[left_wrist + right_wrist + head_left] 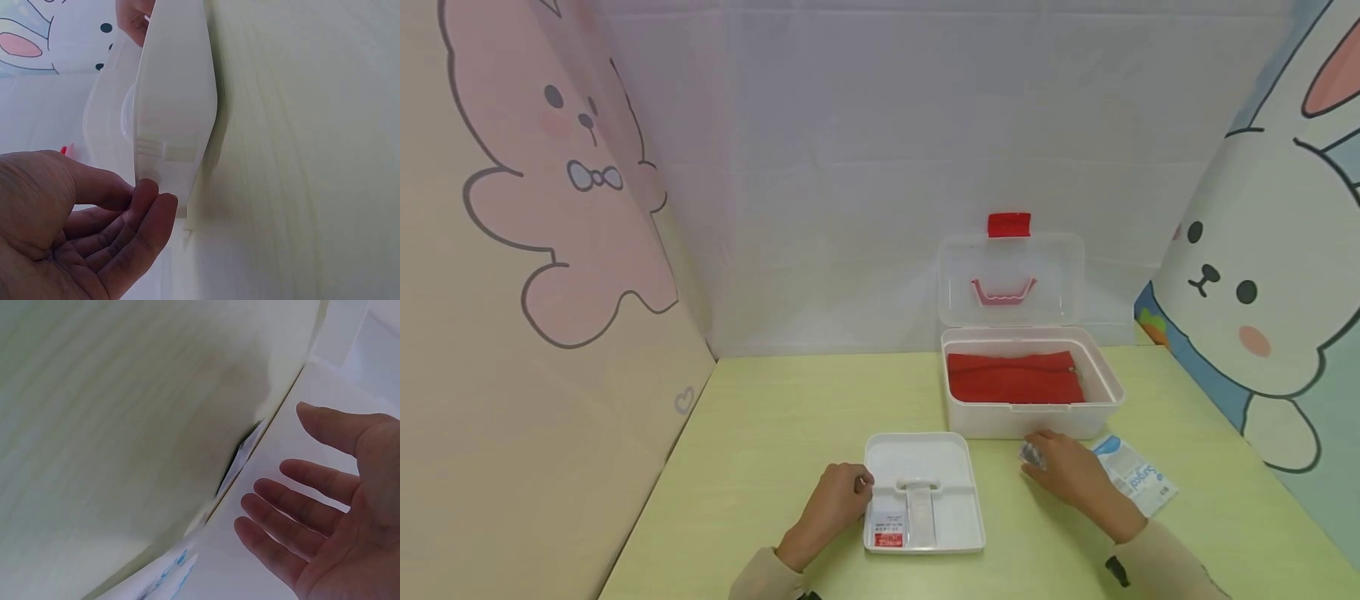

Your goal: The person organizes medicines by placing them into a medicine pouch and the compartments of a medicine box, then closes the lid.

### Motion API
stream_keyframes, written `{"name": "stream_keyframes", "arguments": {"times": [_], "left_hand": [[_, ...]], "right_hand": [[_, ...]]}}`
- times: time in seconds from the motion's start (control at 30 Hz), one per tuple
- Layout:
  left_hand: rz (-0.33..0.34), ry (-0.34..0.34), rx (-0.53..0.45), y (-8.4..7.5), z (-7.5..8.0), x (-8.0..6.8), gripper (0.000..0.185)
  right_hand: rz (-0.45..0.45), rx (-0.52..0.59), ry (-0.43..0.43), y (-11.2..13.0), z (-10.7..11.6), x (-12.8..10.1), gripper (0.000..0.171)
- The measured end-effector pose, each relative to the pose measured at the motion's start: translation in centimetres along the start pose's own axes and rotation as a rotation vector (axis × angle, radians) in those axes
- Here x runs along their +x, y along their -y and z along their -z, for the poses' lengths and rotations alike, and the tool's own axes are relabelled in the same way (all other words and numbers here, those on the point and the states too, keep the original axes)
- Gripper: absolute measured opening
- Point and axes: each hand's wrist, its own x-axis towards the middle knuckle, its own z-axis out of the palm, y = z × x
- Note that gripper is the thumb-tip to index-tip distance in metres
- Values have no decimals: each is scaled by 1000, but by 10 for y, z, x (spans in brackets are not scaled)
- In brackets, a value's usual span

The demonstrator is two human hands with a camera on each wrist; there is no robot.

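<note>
Fingers of the left hand are drawn together, pinching the left edge of the white tray; those of the right hand are spread, apparently holding nothing. Findings follow, on the table.

Box: open, red pouch inside; a knock from the right hand could shift it.

Tray: flat, in front and left of the box; a lift by that one edge would likely tip it.

"Surgical" packet: beside the right wrist; the sleeve could drag it.

Small packet: just before the box; a shallow grasp could push it against the front wall or drop it.
</note>
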Motion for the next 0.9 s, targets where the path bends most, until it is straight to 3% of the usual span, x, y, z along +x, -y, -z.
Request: {"name": "stream_keyframes", "arguments": {"times": [0.3, 0.7, 0.9], "left_hand": [[6, 3, -9, -1, 0, -1, 14], [19, 10, -8, -1, -1, 0, 15], [7, 2, 2, 0, -1, -1, 14]], "right_hand": [[10, 8, 26, -6, -5, -3, 43], [70, -55, -30, -7, -11, -3, 28], [121, -97, -76, -5, -14, -2, 10]]}}
